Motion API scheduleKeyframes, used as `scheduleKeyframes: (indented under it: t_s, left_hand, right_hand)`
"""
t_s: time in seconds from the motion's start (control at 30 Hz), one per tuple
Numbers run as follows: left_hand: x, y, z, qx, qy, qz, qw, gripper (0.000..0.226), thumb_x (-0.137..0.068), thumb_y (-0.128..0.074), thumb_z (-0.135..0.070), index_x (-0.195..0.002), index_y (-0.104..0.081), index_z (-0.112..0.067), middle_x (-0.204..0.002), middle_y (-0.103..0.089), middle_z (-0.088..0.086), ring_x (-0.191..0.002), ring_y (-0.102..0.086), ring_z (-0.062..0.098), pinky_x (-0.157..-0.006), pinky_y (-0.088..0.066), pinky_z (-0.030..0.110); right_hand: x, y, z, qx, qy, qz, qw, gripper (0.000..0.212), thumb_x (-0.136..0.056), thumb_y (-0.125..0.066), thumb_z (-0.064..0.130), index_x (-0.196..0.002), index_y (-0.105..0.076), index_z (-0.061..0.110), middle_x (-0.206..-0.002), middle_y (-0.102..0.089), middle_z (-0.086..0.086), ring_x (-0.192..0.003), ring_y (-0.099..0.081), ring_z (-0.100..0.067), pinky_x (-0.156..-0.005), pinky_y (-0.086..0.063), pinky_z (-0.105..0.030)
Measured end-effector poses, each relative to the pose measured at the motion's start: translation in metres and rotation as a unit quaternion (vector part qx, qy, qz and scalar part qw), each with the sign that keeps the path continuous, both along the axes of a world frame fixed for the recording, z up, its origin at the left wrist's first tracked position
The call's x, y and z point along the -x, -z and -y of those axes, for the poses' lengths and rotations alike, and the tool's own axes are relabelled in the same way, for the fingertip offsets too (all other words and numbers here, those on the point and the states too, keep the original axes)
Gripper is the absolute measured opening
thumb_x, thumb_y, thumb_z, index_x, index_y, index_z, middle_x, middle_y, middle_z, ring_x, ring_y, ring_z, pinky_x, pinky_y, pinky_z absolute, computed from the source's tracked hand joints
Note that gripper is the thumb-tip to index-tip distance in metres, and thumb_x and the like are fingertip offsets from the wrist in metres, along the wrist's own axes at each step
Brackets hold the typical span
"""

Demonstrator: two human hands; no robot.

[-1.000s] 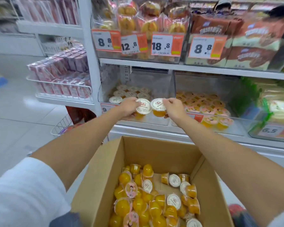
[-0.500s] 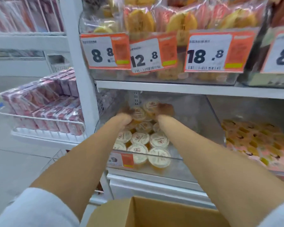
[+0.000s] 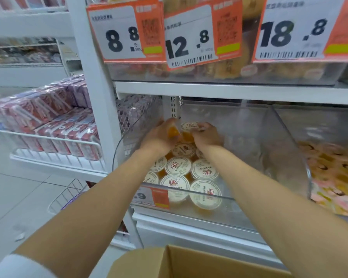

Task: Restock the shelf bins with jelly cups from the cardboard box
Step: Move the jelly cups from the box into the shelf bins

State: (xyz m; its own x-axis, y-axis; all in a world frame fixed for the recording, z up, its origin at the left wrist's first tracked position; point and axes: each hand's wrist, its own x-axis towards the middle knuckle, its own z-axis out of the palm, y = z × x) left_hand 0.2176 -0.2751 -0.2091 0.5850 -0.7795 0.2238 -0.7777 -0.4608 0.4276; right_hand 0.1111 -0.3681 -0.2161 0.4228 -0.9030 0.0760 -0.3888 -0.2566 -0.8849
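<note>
Both my arms reach deep into a clear plastic shelf bin (image 3: 239,203) on the lower shelf. My left hand (image 3: 159,135) grips an orange jelly cup (image 3: 173,131) tilted on its side. My right hand (image 3: 206,135) holds another jelly cup (image 3: 189,126) with its white lid facing up. Both cups are at the back of the bin, above several white-lidded jelly cups (image 3: 178,165) that stand in rows toward the front. The cardboard box (image 3: 189,261) shows only its top edge at the bottom of the view.
A neighbouring clear bin (image 3: 329,173) on the right holds pink-and-yellow lidded cups. Orange price tags (image 3: 127,31) hang from the shelf above. A white upright post (image 3: 92,81) stands left of the bin, with red packs (image 3: 48,121) in a wire rack beyond it.
Both hands carried their jelly cups from the bin's front to its back, and the view closed in on the shelf. The left cup has tipped onto its side.
</note>
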Motion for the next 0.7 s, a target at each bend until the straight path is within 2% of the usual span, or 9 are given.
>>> scheduleKeyframes:
  t_s: [0.07, 0.13, 0.23, 0.3, 0.37, 0.43, 0.5, 0.6, 0.7]
  left_hand:
    - [-0.004, 0.000, 0.002, 0.038, -0.044, -0.048, 0.997, 0.051, -0.086, -0.063, -0.050, -0.127, -0.038, -0.031, -0.116, -0.059, -0.002, -0.081, -0.062, 0.016, -0.060, -0.053, 0.030]
    - [-0.005, 0.002, 0.002, 0.056, -0.084, -0.084, 0.991, 0.058, -0.083, -0.066, -0.051, -0.125, -0.036, -0.025, -0.107, -0.062, -0.001, -0.082, -0.064, 0.020, -0.062, -0.056, 0.035]
    - [-0.002, -0.001, -0.001, -0.029, -0.119, 0.027, 0.992, 0.059, -0.089, -0.058, -0.051, -0.132, -0.033, -0.021, -0.101, -0.064, 0.008, -0.079, -0.066, 0.026, -0.060, -0.056, 0.038]
    - [0.001, -0.007, -0.005, -0.081, -0.132, 0.087, 0.984, 0.064, -0.089, -0.055, -0.055, -0.138, -0.033, -0.019, -0.109, -0.063, 0.010, -0.086, -0.065, 0.027, -0.061, -0.053, 0.035]
    - [0.005, -0.012, -0.010, -0.120, -0.139, 0.129, 0.974, 0.062, -0.091, -0.053, -0.055, -0.136, -0.040, -0.015, -0.117, -0.061, 0.011, -0.095, -0.062, 0.028, -0.061, -0.044, 0.032]
    - [0.010, -0.014, -0.014, -0.127, -0.143, 0.133, 0.973, 0.054, -0.092, -0.054, -0.051, -0.127, -0.048, -0.011, -0.114, -0.062, 0.011, -0.089, -0.061, 0.025, -0.061, -0.042, 0.031]
    - [0.005, -0.012, -0.009, -0.073, -0.147, 0.075, 0.984, 0.037, -0.094, -0.058, -0.038, -0.118, -0.055, -0.010, -0.108, -0.065, 0.009, -0.082, -0.059, 0.021, -0.062, -0.047, 0.031]
    - [-0.002, -0.005, -0.001, 0.053, -0.152, 0.010, 0.987, 0.021, -0.096, -0.058, -0.020, -0.117, -0.060, -0.015, -0.109, -0.068, 0.008, -0.087, -0.068, 0.022, -0.072, -0.059, 0.034]
    - [-0.004, 0.000, 0.001, 0.089, -0.125, -0.025, 0.988, 0.018, -0.096, -0.058, -0.018, -0.114, -0.059, -0.015, -0.105, -0.067, 0.003, -0.082, -0.066, 0.019, -0.062, -0.056, 0.028]
  right_hand:
    - [-0.001, 0.000, 0.001, 0.023, -0.010, -0.020, 0.999, 0.040, -0.097, -0.050, 0.027, -0.136, -0.051, 0.018, -0.138, -0.053, -0.001, -0.122, -0.053, -0.023, -0.101, -0.044, -0.031]
    - [0.001, -0.001, 0.001, 0.026, -0.009, -0.020, 0.999, 0.040, -0.097, -0.051, 0.026, -0.136, -0.052, 0.016, -0.138, -0.054, -0.002, -0.124, -0.052, -0.022, -0.100, -0.042, -0.030]
    - [0.002, -0.002, 0.003, 0.029, -0.003, -0.016, 0.999, 0.039, -0.097, -0.052, 0.026, -0.134, -0.053, 0.014, -0.137, -0.055, -0.003, -0.124, -0.052, -0.022, -0.099, -0.040, -0.028]
    - [0.003, -0.003, 0.002, 0.037, -0.005, -0.023, 0.999, 0.039, -0.097, -0.051, 0.025, -0.134, -0.053, 0.014, -0.137, -0.055, -0.003, -0.124, -0.052, -0.022, -0.098, -0.040, -0.028]
    - [0.002, -0.002, 0.002, 0.044, -0.005, -0.029, 0.999, 0.039, -0.097, -0.051, 0.026, -0.135, -0.053, 0.015, -0.137, -0.055, -0.002, -0.124, -0.052, -0.022, -0.096, -0.040, -0.027]
    - [0.003, -0.001, 0.002, 0.045, -0.003, -0.026, 0.999, 0.038, -0.097, -0.052, 0.026, -0.133, -0.053, 0.016, -0.135, -0.056, -0.002, -0.122, -0.054, -0.022, -0.093, -0.041, -0.027]
    - [0.002, 0.000, 0.003, 0.030, -0.003, -0.007, 1.000, 0.038, -0.095, -0.055, 0.027, -0.132, -0.054, 0.017, -0.133, -0.057, -0.002, -0.119, -0.056, -0.023, -0.095, -0.044, -0.029]
    - [0.003, 0.002, 0.004, -0.003, -0.007, 0.026, 1.000, 0.037, -0.092, -0.060, 0.026, -0.129, -0.057, 0.019, -0.130, -0.060, -0.002, -0.113, -0.060, -0.022, -0.098, -0.048, -0.033]
    - [0.003, 0.002, 0.004, 0.000, -0.010, 0.020, 1.000, 0.038, -0.092, -0.059, 0.027, -0.130, -0.057, 0.019, -0.132, -0.058, -0.001, -0.118, -0.057, -0.022, -0.097, -0.044, -0.029]
